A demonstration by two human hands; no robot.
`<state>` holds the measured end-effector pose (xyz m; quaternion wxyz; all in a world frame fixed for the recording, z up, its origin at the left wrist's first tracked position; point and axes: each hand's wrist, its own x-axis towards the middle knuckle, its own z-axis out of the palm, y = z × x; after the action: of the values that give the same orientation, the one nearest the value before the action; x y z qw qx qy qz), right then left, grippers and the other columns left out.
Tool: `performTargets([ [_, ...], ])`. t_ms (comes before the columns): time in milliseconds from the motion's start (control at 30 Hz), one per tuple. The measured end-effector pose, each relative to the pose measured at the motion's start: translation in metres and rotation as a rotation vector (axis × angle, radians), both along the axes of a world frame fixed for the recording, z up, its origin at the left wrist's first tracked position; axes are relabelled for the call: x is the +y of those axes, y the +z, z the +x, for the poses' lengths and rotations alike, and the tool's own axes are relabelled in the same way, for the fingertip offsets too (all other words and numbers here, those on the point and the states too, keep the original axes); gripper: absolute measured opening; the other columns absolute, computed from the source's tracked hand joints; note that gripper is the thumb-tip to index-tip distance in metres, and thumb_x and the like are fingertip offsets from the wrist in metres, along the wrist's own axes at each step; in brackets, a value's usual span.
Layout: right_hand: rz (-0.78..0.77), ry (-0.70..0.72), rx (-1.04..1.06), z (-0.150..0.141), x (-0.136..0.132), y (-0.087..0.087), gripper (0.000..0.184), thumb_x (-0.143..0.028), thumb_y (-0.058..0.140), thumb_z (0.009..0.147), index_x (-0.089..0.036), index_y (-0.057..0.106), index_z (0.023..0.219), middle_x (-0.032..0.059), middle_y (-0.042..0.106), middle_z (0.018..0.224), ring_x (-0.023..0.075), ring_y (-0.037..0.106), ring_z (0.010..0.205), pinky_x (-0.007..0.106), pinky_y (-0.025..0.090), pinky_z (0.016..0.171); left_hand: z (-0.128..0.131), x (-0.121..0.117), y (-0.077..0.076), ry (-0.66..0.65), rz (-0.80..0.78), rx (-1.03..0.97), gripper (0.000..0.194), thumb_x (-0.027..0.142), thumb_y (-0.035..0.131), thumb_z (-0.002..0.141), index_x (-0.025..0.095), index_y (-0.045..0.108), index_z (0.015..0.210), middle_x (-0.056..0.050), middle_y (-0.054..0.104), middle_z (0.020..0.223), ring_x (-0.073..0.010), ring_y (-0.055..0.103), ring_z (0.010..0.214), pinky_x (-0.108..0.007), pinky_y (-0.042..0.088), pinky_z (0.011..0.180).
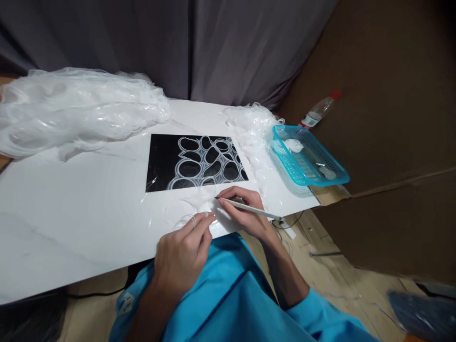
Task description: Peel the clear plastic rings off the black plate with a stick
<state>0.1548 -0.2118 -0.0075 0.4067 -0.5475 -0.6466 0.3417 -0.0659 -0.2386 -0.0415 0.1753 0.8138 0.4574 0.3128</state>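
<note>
My right hand point(245, 209) is closed around a slim, pale, pen-like tool point(251, 207), its dark tip pointing left just beyond my left fingertips. My left hand point(187, 247) lies low over the table with its fingers bent together, pinching a thin translucent strip point(190, 219) that curls in loops by the knuckles. Exactly where the strip ends is hard to make out against the white top. Just beyond both hands is a black sheet point(162, 161), patterned with white-edged loops and ovals over its middle and right; its left part is plain black.
Large bundles of translucent strips point(85, 107) fill the table's point(89, 199) far left. More loose strips point(252, 123) lie behind and right of the sheet. A blue plastic basket point(302, 178) sits at the right edge, with a red-capped bottle point(318, 113) behind it. Cardboard point(392, 142) stands right.
</note>
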Motion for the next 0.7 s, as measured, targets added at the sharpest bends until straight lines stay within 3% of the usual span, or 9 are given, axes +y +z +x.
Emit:
performTargets([
  [133, -0.01, -0.032, 0.084, -0.003, 0.001, -0.001, 0.012, -0.033, 0.078, 0.1, -0.023, 0.08, 0.095, 0.0042, 0.083, 0.101, 0.0224, 0.077, 0.092, 0.034, 0.059, 0.083, 0.001, -0.001, 0.0, 0.015, -0.012, 0.02, 0.038, 0.023, 0.05, 0.11, 0.03, 0.079, 0.134, 0.002, 0.08, 0.141, -0.0262, 0.084, 0.107, -0.036, 0.067, 0.076],
  [267, 0.007, -0.108, 0.235, -0.018, 0.003, -0.007, 0.019, -0.038, 0.08, 0.099, -0.021, 0.079, 0.09, 0.0039, 0.081, 0.09, 0.0217, 0.075, 0.083, 0.033, 0.058, 0.077, -0.001, -0.001, 0.002, 0.002, -0.061, -0.019, 0.038, 0.022, 0.051, 0.109, 0.033, 0.079, 0.133, 0.003, 0.082, 0.136, -0.0249, 0.084, 0.109, -0.036, 0.066, 0.087],
  [433, 0.057, -0.25, 0.121, -0.03, -0.003, -0.008, 0.02, -0.039, 0.075, 0.102, -0.022, 0.079, 0.093, 0.0041, 0.08, 0.09, 0.022, 0.073, 0.083, 0.033, 0.057, 0.077, -0.004, -0.002, 0.006, -0.023, -0.176, -0.074, 0.038, 0.024, 0.051, 0.11, 0.036, 0.078, 0.133, 0.006, 0.082, 0.134, -0.0233, 0.083, 0.107, -0.039, 0.066, 0.096],
  [567, 0.081, -0.166, -0.008, -0.015, -0.006, -0.004, 0.019, -0.038, 0.072, 0.104, -0.022, 0.079, 0.095, 0.0046, 0.081, 0.094, 0.0236, 0.074, 0.087, 0.035, 0.057, 0.081, -0.005, -0.003, 0.009, -0.023, -0.218, -0.092, 0.04, 0.024, 0.05, 0.11, 0.04, 0.076, 0.137, 0.008, 0.081, 0.136, -0.0228, 0.083, 0.11, -0.04, 0.066, 0.099],
  [700, -0.012, -0.033, 0.0, -0.001, -0.001, -0.004, 0.021, -0.041, 0.074, 0.103, -0.022, 0.08, 0.094, 0.0053, 0.082, 0.097, 0.0245, 0.074, 0.089, 0.035, 0.056, 0.079, -0.004, -0.003, 0.01, -0.003, -0.227, -0.106, 0.039, 0.022, 0.052, 0.109, 0.038, 0.078, 0.134, 0.007, 0.082, 0.134, -0.0226, 0.083, 0.111, -0.04, 0.065, 0.1],
])
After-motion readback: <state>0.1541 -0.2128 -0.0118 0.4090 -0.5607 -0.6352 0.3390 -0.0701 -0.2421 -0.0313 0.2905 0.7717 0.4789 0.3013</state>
